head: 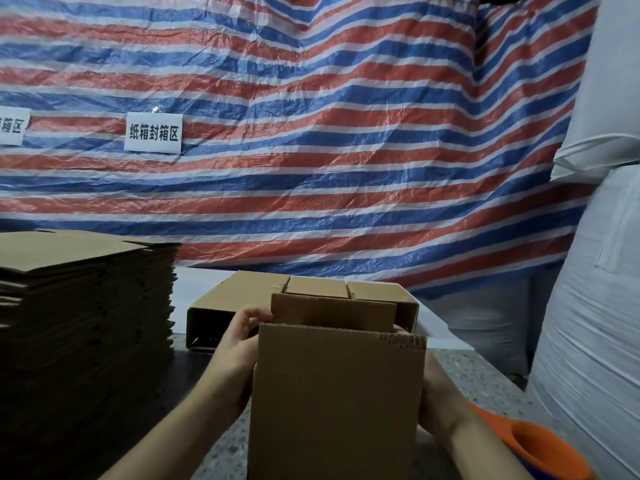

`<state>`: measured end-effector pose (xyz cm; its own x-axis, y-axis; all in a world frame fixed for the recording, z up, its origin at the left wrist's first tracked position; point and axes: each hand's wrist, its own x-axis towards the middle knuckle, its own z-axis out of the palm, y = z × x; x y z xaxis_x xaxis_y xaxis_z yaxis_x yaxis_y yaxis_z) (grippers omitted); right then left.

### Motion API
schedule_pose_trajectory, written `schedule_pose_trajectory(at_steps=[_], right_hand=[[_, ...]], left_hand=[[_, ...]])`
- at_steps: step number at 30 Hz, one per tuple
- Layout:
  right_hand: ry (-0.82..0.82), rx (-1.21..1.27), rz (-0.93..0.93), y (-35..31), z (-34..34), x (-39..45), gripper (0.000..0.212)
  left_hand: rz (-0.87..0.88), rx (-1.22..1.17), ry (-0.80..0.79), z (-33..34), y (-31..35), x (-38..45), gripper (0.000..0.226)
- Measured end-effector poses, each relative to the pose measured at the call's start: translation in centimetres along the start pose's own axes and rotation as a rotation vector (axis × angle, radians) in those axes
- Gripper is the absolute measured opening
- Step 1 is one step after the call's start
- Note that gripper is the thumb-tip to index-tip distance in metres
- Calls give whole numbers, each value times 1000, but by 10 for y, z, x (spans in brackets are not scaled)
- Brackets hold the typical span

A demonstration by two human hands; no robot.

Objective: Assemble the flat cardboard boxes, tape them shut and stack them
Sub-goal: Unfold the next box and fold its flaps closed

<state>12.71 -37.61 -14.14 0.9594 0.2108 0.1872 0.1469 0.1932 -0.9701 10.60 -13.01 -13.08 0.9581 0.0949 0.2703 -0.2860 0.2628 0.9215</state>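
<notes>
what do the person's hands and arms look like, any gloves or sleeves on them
Both are bare. The left hand wears no glove, and its forearm shows no sleeve, watch or band up to the frame edge. The right hand is mostly hidden behind the cardboard box; its visible part and forearm are bare too. No rings or markings can be made out.

Brown cardboard box (337,403), brown flat stack (83,306). Red, blue and white striped tarp (311,133). White signs (153,132) with black characters. Orange tape dispenser (543,448). White sacks (595,271). Speckled grey table (485,372).
</notes>
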Motion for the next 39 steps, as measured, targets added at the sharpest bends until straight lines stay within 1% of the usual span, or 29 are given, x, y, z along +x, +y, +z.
schedule_pose_trajectory(at_steps=[2,3,7,8,9,10,11,12,14,15,16,17,19,21,23,24,26,28,29,31,33,34,35,36,37,39], right_hand=[[-34,18,-10,-4,-1,0,30],[-18,27,0,-5,-2,2,30],[-11,5,26,-8,2,-1,20],[3,3,31,-7,1,0,20],[3,4,33,-7,2,0,22],[14,2,34,-9,3,0,23],[8,1,32,-9,3,-1,23],[8,-4,33,-8,3,0,22],[10,-16,30,-9,4,0,19],[14,-13,33,-9,5,0,19],[14,-13,37,-8,4,1,20],[13,-7,43,-9,4,1,20],[-3,20,49,-8,2,1,21],[-32,34,42,-6,-1,2,20],[-69,31,2,-7,-2,2,8],[-75,38,-3,-7,-2,2,12],[-58,30,3,-8,-3,4,37],[-3,39,23,-5,-5,6,53],[13,61,65,-3,-7,6,56],[-20,75,162,-3,-6,3,55],[-85,53,126,-8,-5,-2,56],[-86,33,82,-11,-5,-4,55],[-93,27,40,-15,-5,-6,59],[-109,9,14,-16,-8,-6,72],[-161,-13,-1,-19,-8,-7,83],[-263,-27,-19,-23,-6,-8,85]], left_hand=[[20,86,-74,-2,6,-4,5],[19,137,-75,-3,8,-4,7],[85,394,-81,-9,14,2,44],[58,401,-110,-15,15,6,58],[-6,357,-162,-21,16,9,71],[-66,308,-241,-28,16,12,81],[-107,267,-326,-32,19,15,85],[-115,274,-396,-34,20,19,91],[-78,396,-439,-31,25,19,110],[-77,473,-420,-28,28,17,117],[-73,539,-407,-26,29,17,119],[-46,588,-414,-25,30,14,117],[13,604,-445,-26,31,5,101],[15,570,-399,-25,31,-2,82],[26,553,-319,-17,28,-3,68],[28,549,-286,-13,26,-2,60],[18,523,-217,-8,22,-1,48],[8,481,-162,-6,18,-1,38],[0,457,-147,-5,17,-1,32],[-22,394,-137,-5,15,1,22],[-42,328,-130,-5,14,1,24],[-39,305,-118,-5,13,1,28],[-34,289,-102,-4,13,1,33],[-29,271,-87,-3,12,1,41],[-26,260,-81,-3,12,1,52],[-30,256,-94,-4,12,1,79]])
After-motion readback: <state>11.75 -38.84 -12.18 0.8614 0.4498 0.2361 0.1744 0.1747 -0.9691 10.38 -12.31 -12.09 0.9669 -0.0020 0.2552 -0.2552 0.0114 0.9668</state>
